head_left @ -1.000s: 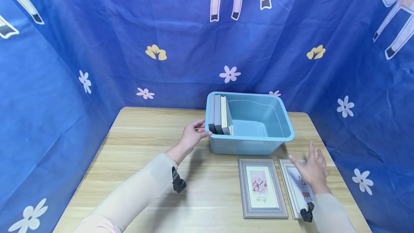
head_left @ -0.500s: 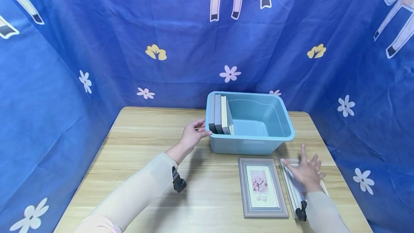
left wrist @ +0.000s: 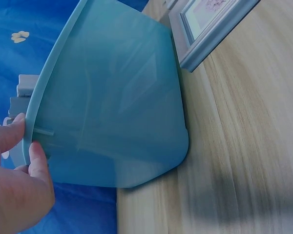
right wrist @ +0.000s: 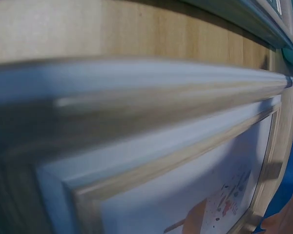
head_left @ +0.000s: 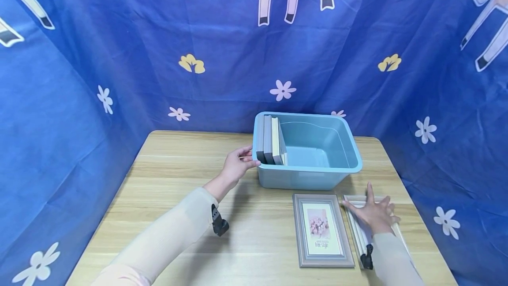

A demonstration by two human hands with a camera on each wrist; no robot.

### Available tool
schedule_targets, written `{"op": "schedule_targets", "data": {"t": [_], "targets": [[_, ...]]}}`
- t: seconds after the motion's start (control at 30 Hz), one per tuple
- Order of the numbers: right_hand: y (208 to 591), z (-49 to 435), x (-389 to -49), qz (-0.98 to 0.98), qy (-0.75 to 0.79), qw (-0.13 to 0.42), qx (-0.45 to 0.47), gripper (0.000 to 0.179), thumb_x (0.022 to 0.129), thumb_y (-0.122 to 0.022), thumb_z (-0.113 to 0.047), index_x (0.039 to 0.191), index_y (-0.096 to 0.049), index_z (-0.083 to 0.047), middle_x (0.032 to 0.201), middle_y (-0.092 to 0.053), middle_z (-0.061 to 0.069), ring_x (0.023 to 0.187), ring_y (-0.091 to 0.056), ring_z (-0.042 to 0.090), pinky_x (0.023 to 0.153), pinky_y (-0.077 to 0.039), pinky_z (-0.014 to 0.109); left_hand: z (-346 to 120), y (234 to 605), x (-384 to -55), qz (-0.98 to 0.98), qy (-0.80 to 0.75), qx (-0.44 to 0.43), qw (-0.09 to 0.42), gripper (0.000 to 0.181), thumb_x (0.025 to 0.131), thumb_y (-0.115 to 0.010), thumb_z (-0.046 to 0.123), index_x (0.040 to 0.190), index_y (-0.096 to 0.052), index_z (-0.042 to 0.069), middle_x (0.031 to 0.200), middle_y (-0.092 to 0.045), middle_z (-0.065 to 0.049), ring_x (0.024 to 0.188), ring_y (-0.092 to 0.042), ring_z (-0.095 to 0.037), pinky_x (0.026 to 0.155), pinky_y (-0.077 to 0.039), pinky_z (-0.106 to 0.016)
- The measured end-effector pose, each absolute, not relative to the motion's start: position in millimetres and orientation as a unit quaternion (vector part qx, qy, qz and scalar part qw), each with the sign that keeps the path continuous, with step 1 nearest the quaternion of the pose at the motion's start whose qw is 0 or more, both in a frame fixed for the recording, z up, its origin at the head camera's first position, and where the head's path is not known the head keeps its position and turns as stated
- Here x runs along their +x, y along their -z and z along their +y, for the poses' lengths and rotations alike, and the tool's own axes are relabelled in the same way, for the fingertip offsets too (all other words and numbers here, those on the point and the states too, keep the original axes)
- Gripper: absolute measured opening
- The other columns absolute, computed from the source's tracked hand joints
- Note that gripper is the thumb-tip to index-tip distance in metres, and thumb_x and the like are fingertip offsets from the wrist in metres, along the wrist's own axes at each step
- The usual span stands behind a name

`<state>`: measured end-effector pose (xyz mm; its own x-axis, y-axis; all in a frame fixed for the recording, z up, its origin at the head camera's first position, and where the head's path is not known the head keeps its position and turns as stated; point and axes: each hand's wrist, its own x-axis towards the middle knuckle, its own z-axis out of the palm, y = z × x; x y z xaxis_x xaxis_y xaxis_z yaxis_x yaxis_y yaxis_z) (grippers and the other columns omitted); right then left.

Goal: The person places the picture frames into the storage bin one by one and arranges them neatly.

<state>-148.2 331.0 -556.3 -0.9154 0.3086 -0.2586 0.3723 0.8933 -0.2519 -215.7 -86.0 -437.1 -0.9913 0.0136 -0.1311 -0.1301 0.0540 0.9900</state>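
My left hand [head_left: 234,167] grips the left rim of a light-blue plastic bin [head_left: 301,179], thumb over the edge near the front corner. In the left wrist view its fingers and thumb pinch that rim. Inside the bin, several flat grey and cream frame-like pieces [head_left: 267,140] stand on edge at the left end. My right hand [head_left: 375,215] is spread over a pale picture frame [head_left: 354,226], thumb at its left edge and fingers toward its right side. In the right wrist view this frame [right wrist: 185,92] lies face up; most of the hand is out of view.
A grey picture frame [head_left: 321,228] with a pink flower print lies face up just left of the pale one, in front of the bin. Wooden tabletop [head_left: 178,171] extends to the left. A blue patterned cloth [head_left: 230,78] hangs behind and at both sides.
My right hand has moved left and lowered onto the pale picture frame, its thumb now at the left edge. The left hand and the bin have stayed put.
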Motion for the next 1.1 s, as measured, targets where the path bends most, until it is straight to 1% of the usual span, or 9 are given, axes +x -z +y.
{"op": "schedule_targets", "data": {"t": [0.17, 0.33, 0.6, 0.77, 0.97, 1.1], "targets": [[553.6, 331.4, -147.6, 0.966, 0.146, 0.114, 0.18, 0.129, 0.062, -0.048, -0.09, 0.152, 0.007, -0.017, 0.135, 0.012, 0.052, 0.119, 0.003, 0.073, 0.083, -0.004, 0.087, -85.9, 437.0, -215.2, 0.722, -0.689, -0.04, 0.051, 0.061, 0.076, -0.072, -0.012, 0.133, -0.051, -0.005, 0.112, -0.056, -0.019, 0.091, -0.059, -0.016, 0.079, -0.054, -0.023], [552.4, 333.8, -148.5, 0.963, 0.158, 0.126, 0.177, 0.131, 0.061, -0.051, -0.089, 0.152, 0.004, -0.013, 0.134, 0.014, 0.053, 0.118, 0.004, 0.074, 0.082, -0.005, 0.087, -85.7, 437.1, -215.3, 0.719, -0.692, -0.04, 0.05, 0.06, 0.076, -0.072, -0.012, 0.132, -0.051, -0.005, 0.111, -0.057, -0.018, 0.09, -0.059, -0.014, 0.079, -0.054, -0.023], [548.9, 335.9, -152.0, 0.955, 0.176, 0.159, 0.177, 0.132, 0.061, -0.054, -0.088, 0.152, 0.001, -0.009, 0.133, 0.023, 0.05, 0.117, 0.01, 0.074, 0.081, -0.005, 0.088, -85.6, 438.2, -217.1, 0.707, -0.703, -0.042, 0.054, 0.06, 0.077, -0.071, -0.013, 0.133, -0.05, -0.005, 0.114, -0.058, -0.02, 0.094, -0.062, -0.017, 0.08, -0.054, -0.024], [549.2, 335.4, -153.7, 0.949, 0.192, 0.172, 0.182, 0.135, 0.058, -0.058, -0.086, 0.152, 0.001, -0.009, 0.132, 0.028, 0.048, 0.117, 0.013, 0.074, 0.082, -0.001, 0.087, -86.2, 439.1, -217.3, 0.707, -0.703, -0.045, 0.056, 0.061, 0.077, -0.071, -0.013, 0.133, -0.051, -0.003, 0.115, -0.058, -0.019, 0.096, -0.061, -0.018, 0.08, -0.054, -0.024], [550.5, 335.9, -155.3, 0.945, 0.208, 0.168, 0.187, 0.135, 0.058, -0.062, -0.084, 0.152, -0.003, -0.007, 0.133, 0.027, 0.049, 0.117, 0.011, 0.074, 0.082, -0.001, 0.087, -86.2, 440.7, -217.3, 0.713, -0.698, -0.044, 0.056, 0.061, 0.077, -0.072, -0.012, 0.134, -0.05, -0.003, 0.114, -0.057, -0.019, 0.095, -0.061, -0.018, 0.08, -0.054, -0.024], [552.2, 336.7, -156.2, 0.947, 0.206, 0.16, 0.188, 0.134, 0.056, -0.063, -0.084, 0.151, -0.009, -0.005, 0.133, 0.019, 0.052, 0.116, 0.004, 0.075, 0.08, -0.006, 0.088, -85.8, 440.7, -217.2, 0.715, -0.695, -0.044, 0.057, 0.061, 0.077, -0.072, -0.011, 0.134, -0.051, -0.003, 0.115, -0.057, -0.019, 0.096, -0.06, -0.018, 0.081, -0.054, -0.024]]}}
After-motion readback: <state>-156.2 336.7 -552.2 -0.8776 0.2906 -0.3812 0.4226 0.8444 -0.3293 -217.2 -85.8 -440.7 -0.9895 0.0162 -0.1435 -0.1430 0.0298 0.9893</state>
